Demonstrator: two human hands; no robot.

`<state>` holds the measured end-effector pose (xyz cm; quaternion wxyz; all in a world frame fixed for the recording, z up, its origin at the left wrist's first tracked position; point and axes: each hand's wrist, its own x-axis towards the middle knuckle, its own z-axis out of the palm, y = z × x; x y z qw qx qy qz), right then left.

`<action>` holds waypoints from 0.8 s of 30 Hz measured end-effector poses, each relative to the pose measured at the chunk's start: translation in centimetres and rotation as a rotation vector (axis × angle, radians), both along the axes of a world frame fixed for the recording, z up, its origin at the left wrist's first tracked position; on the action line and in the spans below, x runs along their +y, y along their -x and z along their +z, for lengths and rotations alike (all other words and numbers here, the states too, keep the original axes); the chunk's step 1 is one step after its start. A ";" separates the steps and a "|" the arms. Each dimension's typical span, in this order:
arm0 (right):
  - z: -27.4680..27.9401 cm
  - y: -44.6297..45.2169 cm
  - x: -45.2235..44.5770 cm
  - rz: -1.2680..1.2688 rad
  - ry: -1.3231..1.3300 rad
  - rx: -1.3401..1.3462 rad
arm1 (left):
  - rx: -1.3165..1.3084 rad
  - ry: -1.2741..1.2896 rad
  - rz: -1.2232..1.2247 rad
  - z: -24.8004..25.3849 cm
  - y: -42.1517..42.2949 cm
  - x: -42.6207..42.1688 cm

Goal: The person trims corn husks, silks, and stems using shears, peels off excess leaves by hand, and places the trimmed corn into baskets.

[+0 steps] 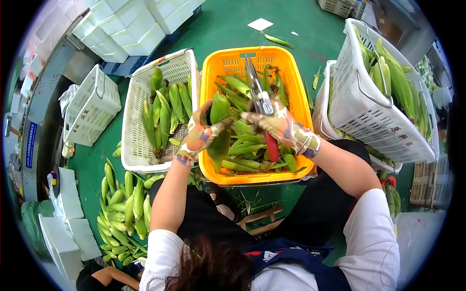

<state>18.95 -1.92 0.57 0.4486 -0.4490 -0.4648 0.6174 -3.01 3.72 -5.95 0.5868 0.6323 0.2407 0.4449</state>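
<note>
The green floor (233, 29) runs under everything here, littered with bits of husk. Toward the back on the left rises a stack of white foam boxes (131, 22), with a metal counter (43, 111) along that side of the room. To the right, stacked crates (361, 111) are loaded with corn. Straight ahead of the seated person stands an orange basket (304, 106), filled with green ears and leaves, and just beside it on the left a white crate (131, 121) holds more ears. A heap of corn (121, 208) lies directly on the floor, near another person's arm (111, 277) at the lower left. Over the orange basket, the gloved left hand (200, 133) is closed around an ear of corn (221, 109), held nearly upright. The gloved right hand (281, 127) is clamped on red-handled shears (262, 99), blades pointing away from the person. Out on the floor beyond the basket lies a small white sheet (260, 24)
</note>
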 end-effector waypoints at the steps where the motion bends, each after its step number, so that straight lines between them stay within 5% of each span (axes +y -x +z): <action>1: 1.2 0.2 -0.2 -0.013 -0.011 0.206 | 0.097 0.142 -0.126 1.9 -0.8 0.1; 2: 2.3 0.4 0.1 -0.045 0.108 0.185 | -0.092 0.125 -0.214 0.8 -1.3 -0.3; 4: 3.9 -0.2 0.1 -0.081 0.056 -0.031 | -0.007 -0.100 -0.116 -2.4 -2.1 0.6; 6: 3.6 -0.3 0.3 -0.105 0.079 0.148 | 0.005 -0.320 0.037 0.5 -3.7 -1.0; 9: 2.4 -1.8 1.7 0.056 -0.018 -0.218 | 0.355 -0.569 0.246 2.4 -4.4 -1.6; 14: 2.0 -1.8 1.8 0.067 0.006 -0.158 | 0.297 -0.239 0.157 1.9 -4.8 -1.2; 16: 0.8 -1.2 1.8 -0.060 -0.195 -0.163 | 0.416 -0.386 0.169 2.7 -5.1 -1.5; 19: 0.4 -0.4 2.0 -0.175 -0.091 0.069 | 0.653 -0.692 0.293 4.6 -5.6 -2.5; 20: 0.8 -0.3 1.9 -0.279 0.010 0.216 | 0.649 -0.692 0.298 5.2 -5.5 -2.4; 22: 0.9 -0.8 2.1 -0.273 0.065 0.236 | 0.504 -0.239 0.251 6.1 -5.2 -1.7; 23: 0.9 -0.6 2.3 -0.276 0.032 0.280 | 0.018 -0.028 0.283 5.2 -6.0 -2.4; 24: 0.9 -0.4 1.9 -0.268 -0.055 0.296 | 0.011 -0.030 0.288 5.4 -6.0 -2.5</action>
